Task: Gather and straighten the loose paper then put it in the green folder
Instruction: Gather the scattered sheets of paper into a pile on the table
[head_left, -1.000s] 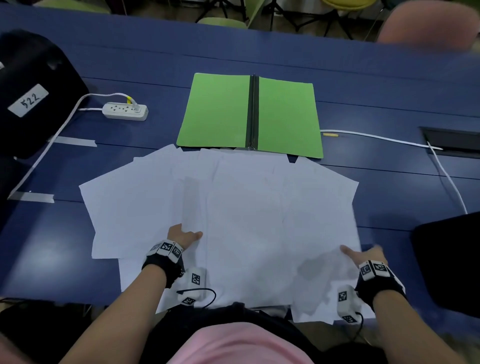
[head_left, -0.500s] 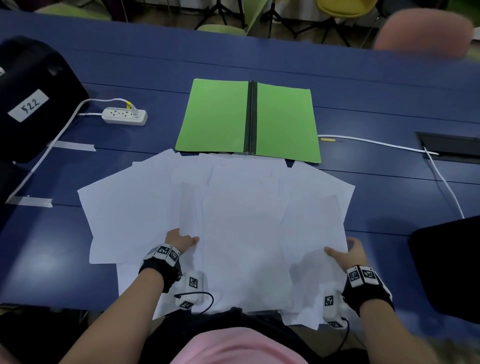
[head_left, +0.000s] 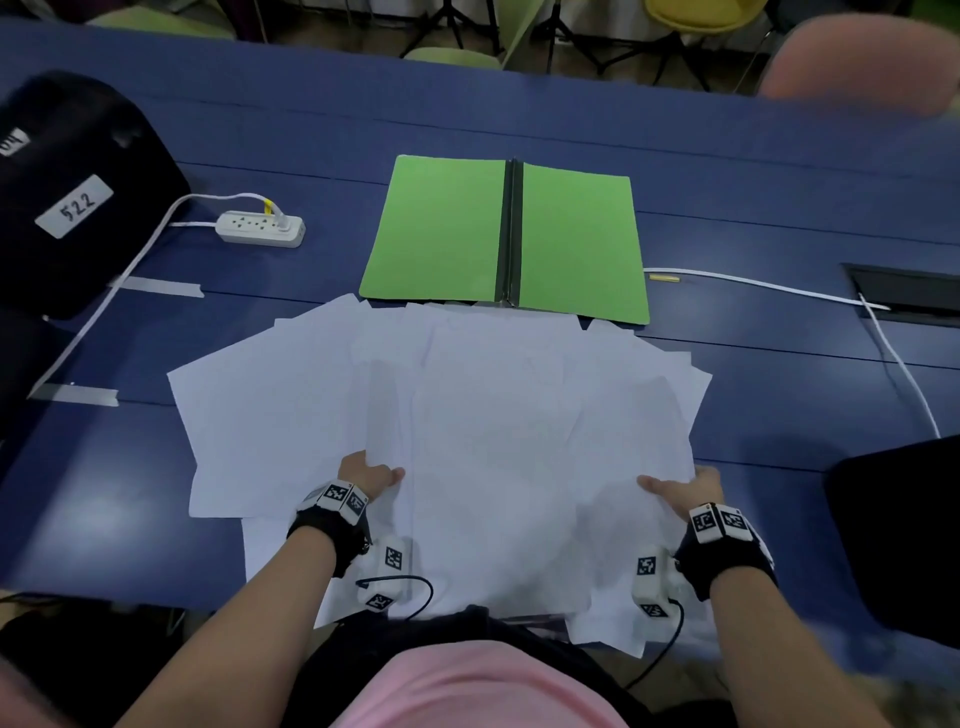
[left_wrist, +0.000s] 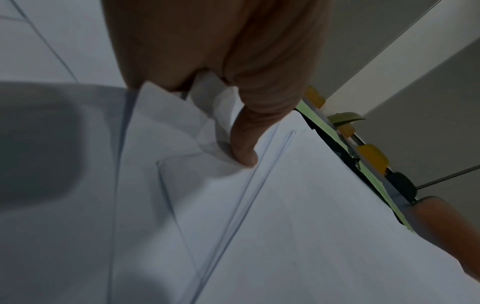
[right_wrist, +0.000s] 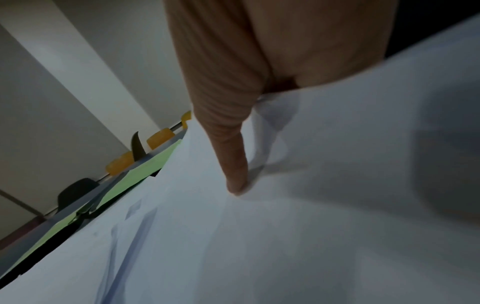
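Several loose white sheets of paper (head_left: 467, 415) lie fanned across the blue table (head_left: 779, 208), just in front of the open green folder (head_left: 447, 228), which lies flat with a dark spine. My left hand (head_left: 369, 475) pinches the sheets at the left, its thumb (left_wrist: 241, 148) on top and fingers tucked under the paper (left_wrist: 285, 226). My right hand (head_left: 680, 488) grips the right edge of the spread the same way, thumb (right_wrist: 233, 164) pressed on the paper (right_wrist: 311, 226) with the fingers hidden beneath. The folder's green edge (right_wrist: 145, 168) shows beyond the sheets.
A white power strip (head_left: 260, 228) with its cord lies at the back left beside a black bag (head_left: 78, 197) labelled 522. A white cable (head_left: 779, 288) runs to a floor-box hatch (head_left: 904, 296) at the right. A dark object (head_left: 904, 530) sits near right. Tape strips (head_left: 161, 286) mark the left.
My right hand has slid leftward, pushing the right-hand sheets inward over the pile. The left hand has stayed about where it was, still holding its sheets.
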